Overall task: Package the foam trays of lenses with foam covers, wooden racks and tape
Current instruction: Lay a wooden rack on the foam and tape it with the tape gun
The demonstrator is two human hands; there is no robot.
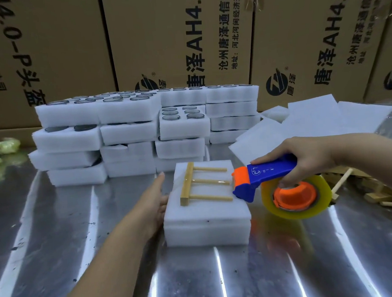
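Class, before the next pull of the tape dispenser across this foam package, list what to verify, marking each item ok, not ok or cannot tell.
1. Wooden rack lies flat on the foam cover: ok.
2. Left hand presses the package on its left side: ok.
3. Right hand grips the tape dispenser: ok.
4. Dispenser head sits at the cover's right edge: ok.
5. Tape stuck down fully across the rack: cannot tell.
6. Lenses seated under the cover: cannot tell.

A wooden rack point(201, 185) lies on the foam block point(207, 219), tray stacks point(129, 132) behind, tape dispenser point(276, 182) right.
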